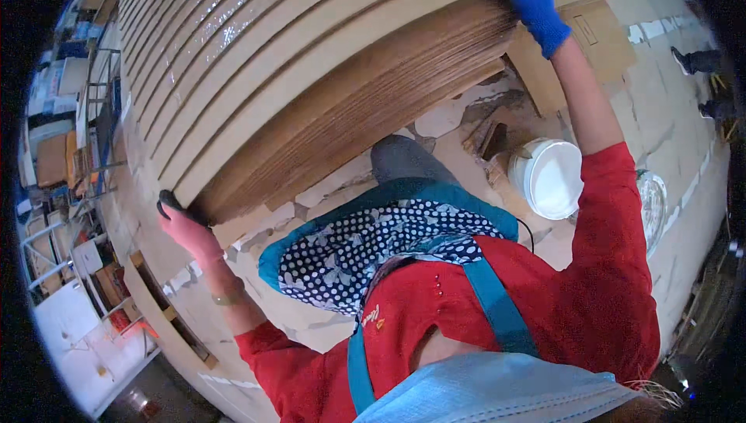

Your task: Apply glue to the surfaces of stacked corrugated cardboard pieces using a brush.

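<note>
A broad stack of brown cardboard sheets [365,89] lies in front of me. Its upper sheets are fanned out in staggered strips [311,46], with shiny streaks across some of them. My left hand [189,228], in a pink glove with dark fingertips, is closed on the stack's near left corner. At the opposite end, my right hand [532,3], in a blue glove, grips the right edge of the sheets. The undersides of both grips are hidden, so how many sheets each one holds does not show.
On the floor by my right arm stand a white bucket [548,180] and a clear, shiny round object [651,209]. Flat cardboard [587,42] lies beyond the stack's right end. Metal racks [97,112] with goods line the left. Another person's feet [684,61] show far right.
</note>
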A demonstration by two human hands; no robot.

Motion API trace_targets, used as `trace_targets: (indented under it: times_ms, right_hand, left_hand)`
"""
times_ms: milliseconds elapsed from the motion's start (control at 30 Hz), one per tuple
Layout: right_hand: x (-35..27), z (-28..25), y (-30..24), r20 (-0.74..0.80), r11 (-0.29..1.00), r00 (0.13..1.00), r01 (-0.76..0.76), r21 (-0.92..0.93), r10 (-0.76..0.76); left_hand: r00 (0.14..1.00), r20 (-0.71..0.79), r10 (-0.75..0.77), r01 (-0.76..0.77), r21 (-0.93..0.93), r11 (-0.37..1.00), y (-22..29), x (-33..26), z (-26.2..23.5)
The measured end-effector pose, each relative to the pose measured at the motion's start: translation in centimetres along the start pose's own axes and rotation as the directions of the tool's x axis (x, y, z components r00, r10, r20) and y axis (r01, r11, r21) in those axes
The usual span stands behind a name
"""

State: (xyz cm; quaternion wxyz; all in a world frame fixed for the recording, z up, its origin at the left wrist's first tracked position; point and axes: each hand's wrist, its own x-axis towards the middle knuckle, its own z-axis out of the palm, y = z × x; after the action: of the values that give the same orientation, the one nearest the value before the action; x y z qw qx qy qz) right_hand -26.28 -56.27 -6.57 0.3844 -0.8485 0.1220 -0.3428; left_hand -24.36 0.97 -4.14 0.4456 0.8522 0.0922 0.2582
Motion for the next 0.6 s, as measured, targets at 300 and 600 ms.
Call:
trace_targets:
  times_ms: [300, 600]
  right_hand:
    - [0.3, 2.7, -3.3, -0.056, 0.923, 0.996, 0.042, -0.382, -0.068]
    - [1.3, -0.1, -0.7, 0.193, 0.984, 0.980, -0.005, -0.181, 0.041]
  left_hand:
    - [0.956, 0.099, 0.277, -0.244, 0.792, 0.559, -2.7, 2.3, 0.2]
    - [0.957, 0.257, -0.138, -0.055, 0.624, 0.780, -0.9, 3.2, -5.2]
